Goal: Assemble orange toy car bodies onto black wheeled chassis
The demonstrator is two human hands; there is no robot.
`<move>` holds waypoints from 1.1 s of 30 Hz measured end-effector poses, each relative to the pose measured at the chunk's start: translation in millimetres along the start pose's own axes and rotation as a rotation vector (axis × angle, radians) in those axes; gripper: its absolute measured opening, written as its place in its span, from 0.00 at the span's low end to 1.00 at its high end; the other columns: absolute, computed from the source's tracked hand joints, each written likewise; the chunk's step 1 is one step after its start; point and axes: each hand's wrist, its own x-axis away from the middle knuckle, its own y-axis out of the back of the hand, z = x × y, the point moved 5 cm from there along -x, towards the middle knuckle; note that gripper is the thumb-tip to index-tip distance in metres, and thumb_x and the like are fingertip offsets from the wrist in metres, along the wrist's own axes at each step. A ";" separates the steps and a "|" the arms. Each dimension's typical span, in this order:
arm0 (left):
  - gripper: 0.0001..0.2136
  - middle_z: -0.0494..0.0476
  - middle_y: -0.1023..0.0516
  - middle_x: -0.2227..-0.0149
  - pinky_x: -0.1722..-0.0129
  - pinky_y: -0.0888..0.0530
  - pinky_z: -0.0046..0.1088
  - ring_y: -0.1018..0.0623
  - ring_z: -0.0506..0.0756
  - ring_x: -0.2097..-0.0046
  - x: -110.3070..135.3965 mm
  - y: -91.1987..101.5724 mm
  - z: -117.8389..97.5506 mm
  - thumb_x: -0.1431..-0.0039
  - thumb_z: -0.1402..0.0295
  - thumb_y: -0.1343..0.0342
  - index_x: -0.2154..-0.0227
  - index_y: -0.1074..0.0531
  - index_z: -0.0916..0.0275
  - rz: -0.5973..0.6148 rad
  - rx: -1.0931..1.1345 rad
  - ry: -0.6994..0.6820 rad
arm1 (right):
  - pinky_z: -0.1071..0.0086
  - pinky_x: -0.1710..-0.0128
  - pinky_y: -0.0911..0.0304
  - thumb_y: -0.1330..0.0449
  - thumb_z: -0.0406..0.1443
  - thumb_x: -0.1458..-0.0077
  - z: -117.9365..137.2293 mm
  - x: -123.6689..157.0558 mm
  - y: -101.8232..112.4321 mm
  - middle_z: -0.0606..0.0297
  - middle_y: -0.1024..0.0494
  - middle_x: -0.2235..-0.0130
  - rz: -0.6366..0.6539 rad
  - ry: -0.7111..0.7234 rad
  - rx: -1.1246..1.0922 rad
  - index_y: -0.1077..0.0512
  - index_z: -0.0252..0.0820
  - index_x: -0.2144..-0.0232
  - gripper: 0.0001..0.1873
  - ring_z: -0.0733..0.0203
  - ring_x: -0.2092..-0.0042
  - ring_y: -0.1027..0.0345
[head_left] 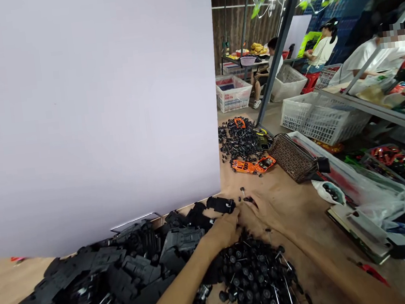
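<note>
Wheel pile (253, 278) showed on my remote screen, black plates (139, 269) left of it; just beyond it, left hand (228, 228) and right hand (260, 209) had curled fingers, holding what I couldn't tell. Dragging the left hand back could have mixed both.

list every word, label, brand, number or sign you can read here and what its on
None can be read.
Black plastic wheels on thin metal axles: no lettering can be made out.
Flat black plastic parts: none legible.
Orange plastic car shell: any markings are too small to read.
Brown patterned handbag: pattern too small and blurred to tell if it holds letters.
Large white panel: no writing visible.
</note>
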 end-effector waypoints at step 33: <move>0.16 0.62 0.18 0.50 0.51 0.23 0.40 0.17 0.64 0.51 184.1 93.3 151.3 0.34 0.62 0.43 0.45 0.28 0.57 -0.162 0.028 0.374 | 0.53 0.42 0.32 0.41 0.44 0.33 72.4 22.4 -36.7 0.53 0.21 0.44 0.239 0.184 -0.158 0.29 0.44 0.40 0.23 0.48 0.45 0.26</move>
